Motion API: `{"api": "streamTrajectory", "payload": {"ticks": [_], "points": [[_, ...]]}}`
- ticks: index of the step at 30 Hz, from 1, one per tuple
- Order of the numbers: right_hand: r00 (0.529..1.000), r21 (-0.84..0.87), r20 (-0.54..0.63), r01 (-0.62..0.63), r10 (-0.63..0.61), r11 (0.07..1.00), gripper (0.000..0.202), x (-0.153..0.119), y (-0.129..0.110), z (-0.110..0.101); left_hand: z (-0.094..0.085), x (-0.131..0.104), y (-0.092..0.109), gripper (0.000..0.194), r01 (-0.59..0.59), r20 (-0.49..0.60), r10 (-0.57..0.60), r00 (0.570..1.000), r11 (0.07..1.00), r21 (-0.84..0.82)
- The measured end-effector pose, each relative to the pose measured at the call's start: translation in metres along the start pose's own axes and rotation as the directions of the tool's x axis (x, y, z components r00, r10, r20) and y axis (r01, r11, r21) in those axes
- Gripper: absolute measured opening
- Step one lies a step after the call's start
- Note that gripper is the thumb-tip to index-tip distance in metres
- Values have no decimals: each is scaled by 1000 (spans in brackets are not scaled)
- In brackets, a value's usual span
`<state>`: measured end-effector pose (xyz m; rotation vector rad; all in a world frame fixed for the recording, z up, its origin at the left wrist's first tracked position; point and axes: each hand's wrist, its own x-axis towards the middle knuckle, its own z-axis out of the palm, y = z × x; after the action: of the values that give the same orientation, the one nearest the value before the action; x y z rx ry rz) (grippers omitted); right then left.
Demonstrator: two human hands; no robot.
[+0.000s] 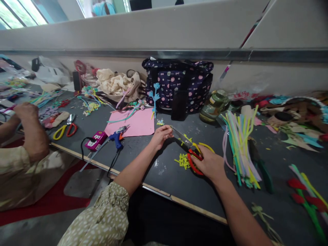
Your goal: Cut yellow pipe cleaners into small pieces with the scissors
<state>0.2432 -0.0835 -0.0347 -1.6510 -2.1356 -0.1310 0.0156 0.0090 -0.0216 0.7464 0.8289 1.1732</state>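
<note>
My right hand (211,163) grips a pair of scissors (183,138) by the red and yellow handles. The blades reach left across the dark table toward my left hand (162,136). There my left thumb and fingers are pinched together at the blade tips, and what they hold is too small to make out. Below the blades lies a pile of short yellow-green fuzzy pieces (182,161). More such bits show behind the scissors. A blue fuzzy flower stem (154,99) stands just beyond my left hand, in front of a patterned bag.
Left of my arm are pink paper (138,123), a blue glue gun (117,139) and a magenta power block (96,140). Pipe cleaners (241,147) and a green jar (214,106) stand right. The dark bag (179,85) sits behind. Another person's hands (27,114) work far left.
</note>
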Motion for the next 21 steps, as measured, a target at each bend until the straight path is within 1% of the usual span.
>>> {"api": "streamTrajectory", "payload": {"ticks": [4, 9, 13, 21], "points": [[1000, 4, -26, 9, -9, 1000, 46, -2, 3, 4, 1, -1, 1, 25, 3, -6, -3, 1000, 999, -33], [1000, 27, -22, 19, -19, 999, 48, -2, 6, 5, 3, -3, 3, 23, 19, -2, -19, 1000, 998, -53], [999, 56, -32, 27, -25, 998, 48, -2, 6, 4, 4, -3, 3, 23, 16, 1, -16, 1000, 999, -48], [1000, 90, -13, 15, -14, 996, 46, -1, 4, 0, 2, -2, 2, 22, 0, 18, 1, 1000, 999, -39]]}}
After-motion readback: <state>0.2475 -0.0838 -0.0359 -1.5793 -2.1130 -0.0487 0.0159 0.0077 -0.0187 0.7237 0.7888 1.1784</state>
